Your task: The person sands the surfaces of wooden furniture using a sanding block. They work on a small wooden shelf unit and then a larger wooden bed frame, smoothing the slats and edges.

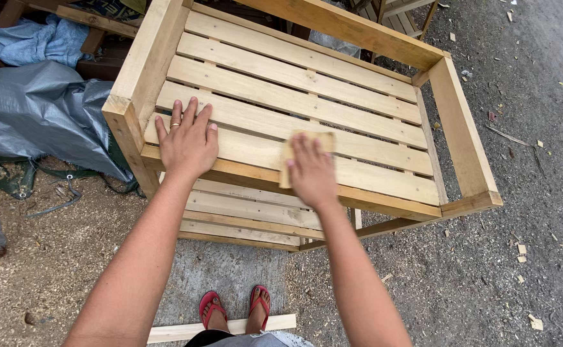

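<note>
A slatted bench [358,122] of pale unfinished wood stands in front of me, its seat boards running left to right. My left hand [188,141] lies flat with fingers spread on the front seat slat near the left armrest; a ring shows on one finger. My right hand [311,170] presses a tan sheet of sandpaper [323,139] against the front slat and its edge, fingers covering most of the sheet. A lower shelf of slats [243,215] shows under the seat.
A grey tarpaulin [34,112] and a blue one [37,42] lie heaped to the left. A loose wooden strip [172,332] lies by my feet in red sandals [233,307]. Wood chips and sawdust scatter over the gravel ground [519,257] on the right.
</note>
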Tool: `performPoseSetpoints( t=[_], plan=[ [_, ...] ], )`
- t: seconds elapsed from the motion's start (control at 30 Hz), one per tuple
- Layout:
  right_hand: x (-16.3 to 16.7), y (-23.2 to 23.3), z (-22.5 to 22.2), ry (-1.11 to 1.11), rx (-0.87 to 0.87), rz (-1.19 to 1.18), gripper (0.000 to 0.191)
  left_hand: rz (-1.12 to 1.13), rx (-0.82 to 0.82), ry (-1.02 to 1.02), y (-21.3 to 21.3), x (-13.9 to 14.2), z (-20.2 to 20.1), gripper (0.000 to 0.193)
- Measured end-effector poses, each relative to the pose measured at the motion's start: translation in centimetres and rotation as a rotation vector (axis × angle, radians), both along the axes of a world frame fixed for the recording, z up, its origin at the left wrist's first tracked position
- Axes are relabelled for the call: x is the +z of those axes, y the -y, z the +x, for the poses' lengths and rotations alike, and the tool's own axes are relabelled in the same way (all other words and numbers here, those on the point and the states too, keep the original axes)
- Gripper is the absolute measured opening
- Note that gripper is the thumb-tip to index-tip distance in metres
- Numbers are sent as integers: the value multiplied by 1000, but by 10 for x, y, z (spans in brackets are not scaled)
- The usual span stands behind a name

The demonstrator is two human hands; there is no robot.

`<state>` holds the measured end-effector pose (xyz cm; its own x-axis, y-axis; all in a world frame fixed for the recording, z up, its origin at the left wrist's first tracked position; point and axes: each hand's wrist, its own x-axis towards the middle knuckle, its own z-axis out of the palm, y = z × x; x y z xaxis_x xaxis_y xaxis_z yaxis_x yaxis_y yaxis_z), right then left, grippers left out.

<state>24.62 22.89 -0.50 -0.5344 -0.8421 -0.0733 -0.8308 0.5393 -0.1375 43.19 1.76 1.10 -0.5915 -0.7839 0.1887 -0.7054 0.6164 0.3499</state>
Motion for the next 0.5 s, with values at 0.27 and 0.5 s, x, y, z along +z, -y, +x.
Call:
performPoseSetpoints(
  t=[0.27, 0.5],
  plan=[
    [34, -64, -98, 69, -697, 92, 69, 162, 3, -161, -2, 10, -2, 63],
    [12, 137, 36, 59, 110, -60, 69, 93, 20, -337, -1, 6, 3, 64]
  ],
)
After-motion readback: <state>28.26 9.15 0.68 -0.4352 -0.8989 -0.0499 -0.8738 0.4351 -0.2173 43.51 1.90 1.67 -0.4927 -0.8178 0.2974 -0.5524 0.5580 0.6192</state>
